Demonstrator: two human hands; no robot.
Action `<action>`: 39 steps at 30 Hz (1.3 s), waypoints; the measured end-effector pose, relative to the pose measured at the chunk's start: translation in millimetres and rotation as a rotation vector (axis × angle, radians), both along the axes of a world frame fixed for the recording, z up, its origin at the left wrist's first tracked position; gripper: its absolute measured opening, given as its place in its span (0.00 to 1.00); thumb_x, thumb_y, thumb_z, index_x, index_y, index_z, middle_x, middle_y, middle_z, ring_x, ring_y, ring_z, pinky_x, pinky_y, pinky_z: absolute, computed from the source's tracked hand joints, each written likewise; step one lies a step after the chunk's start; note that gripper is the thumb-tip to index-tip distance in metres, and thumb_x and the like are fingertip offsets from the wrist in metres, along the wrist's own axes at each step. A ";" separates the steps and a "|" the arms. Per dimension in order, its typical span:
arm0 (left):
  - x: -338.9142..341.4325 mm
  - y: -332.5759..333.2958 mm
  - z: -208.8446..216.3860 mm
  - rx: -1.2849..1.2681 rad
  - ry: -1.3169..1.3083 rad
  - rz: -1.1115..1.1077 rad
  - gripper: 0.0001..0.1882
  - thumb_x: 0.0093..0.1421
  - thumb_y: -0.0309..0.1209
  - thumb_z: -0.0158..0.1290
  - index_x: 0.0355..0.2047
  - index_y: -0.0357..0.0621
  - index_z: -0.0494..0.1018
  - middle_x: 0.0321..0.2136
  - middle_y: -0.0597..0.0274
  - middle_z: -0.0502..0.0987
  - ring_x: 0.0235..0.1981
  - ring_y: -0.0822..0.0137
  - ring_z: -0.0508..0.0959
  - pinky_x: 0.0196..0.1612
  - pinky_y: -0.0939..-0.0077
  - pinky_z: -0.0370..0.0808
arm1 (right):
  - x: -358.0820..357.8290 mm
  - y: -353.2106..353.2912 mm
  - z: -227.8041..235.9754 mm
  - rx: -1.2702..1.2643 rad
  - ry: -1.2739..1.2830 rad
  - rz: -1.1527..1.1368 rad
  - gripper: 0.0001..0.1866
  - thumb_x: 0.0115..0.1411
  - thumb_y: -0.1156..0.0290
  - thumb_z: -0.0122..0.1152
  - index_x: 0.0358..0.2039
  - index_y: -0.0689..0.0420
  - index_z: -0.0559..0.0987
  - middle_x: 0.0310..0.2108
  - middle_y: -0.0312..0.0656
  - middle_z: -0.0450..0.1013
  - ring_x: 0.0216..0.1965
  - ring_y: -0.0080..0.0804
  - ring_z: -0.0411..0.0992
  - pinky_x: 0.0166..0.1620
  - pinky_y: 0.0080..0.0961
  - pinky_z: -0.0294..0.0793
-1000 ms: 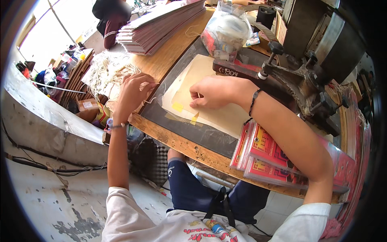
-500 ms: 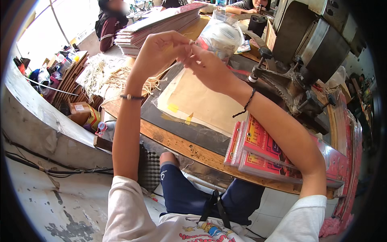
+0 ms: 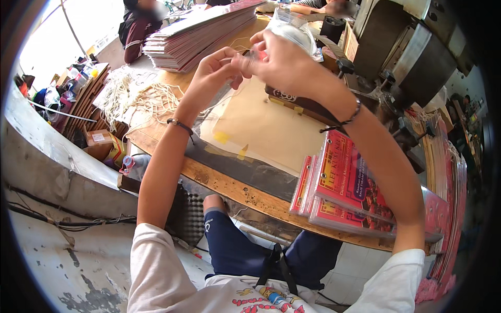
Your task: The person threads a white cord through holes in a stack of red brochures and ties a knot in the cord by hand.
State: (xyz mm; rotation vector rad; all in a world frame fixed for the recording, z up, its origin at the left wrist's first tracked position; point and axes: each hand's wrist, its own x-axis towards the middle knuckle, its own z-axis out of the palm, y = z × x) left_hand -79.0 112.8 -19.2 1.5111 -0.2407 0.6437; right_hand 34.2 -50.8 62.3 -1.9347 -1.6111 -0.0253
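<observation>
My left hand [image 3: 216, 70] and my right hand [image 3: 287, 62] are raised together over the far part of the table. Both have their fingers curled, and the fingertips meet in a pinch. Whatever lies between them is too small and blurred to make out. Beneath them a cream sheet [image 3: 255, 122] with bits of yellow tape lies on a dark board [image 3: 266, 177]. Under my right wrist shows part of a dark box [image 3: 284, 95]. A clear plastic bag [image 3: 295, 34] stands just behind my right hand.
Left of the hands lie a pile of white strings [image 3: 138, 96] and a tall stack of boards [image 3: 201, 39]. Red printed plastic-covered cards [image 3: 336, 169] are piled under my right forearm. A heavy metal machine [image 3: 417, 62] stands at right. Another person [image 3: 136, 31] is at the far left.
My right hand has moved up and slightly right, its fingers lifting. My left hand has shifted a little right and down. Part of the dark box now shows beneath my right wrist.
</observation>
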 end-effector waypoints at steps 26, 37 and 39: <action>-1.2 -16.6 -3.8 0.219 0.439 -0.227 0.13 0.62 0.37 0.57 0.39 0.40 0.75 0.22 0.75 0.68 0.20 0.82 0.65 0.23 0.85 0.60 | 30.7 -53.4 81.7 -0.422 -0.113 0.180 0.23 0.66 0.60 0.51 0.54 0.65 0.71 0.34 0.45 0.77 0.30 0.30 0.76 0.34 0.26 0.78; 7.5 -4.2 -14.2 -0.109 0.017 -0.316 0.12 0.53 0.15 0.60 0.33 0.41 0.71 0.30 0.67 0.75 0.38 0.71 0.81 0.43 0.76 0.79 | -5.9 -8.2 -20.3 -0.275 -0.139 0.159 0.25 0.59 0.58 0.62 0.45 0.67 0.67 0.30 0.54 0.78 0.33 0.44 0.79 0.37 0.34 0.77; 10.7 -13.0 -7.2 -0.181 -0.013 -0.305 0.11 0.54 0.15 0.60 0.33 0.41 0.71 0.29 0.68 0.74 0.40 0.70 0.81 0.41 0.75 0.80 | 10.9 -7.5 -11.0 -0.300 -0.023 0.246 0.21 0.59 0.63 0.62 0.43 0.66 0.68 0.28 0.50 0.78 0.29 0.37 0.78 0.34 0.32 0.77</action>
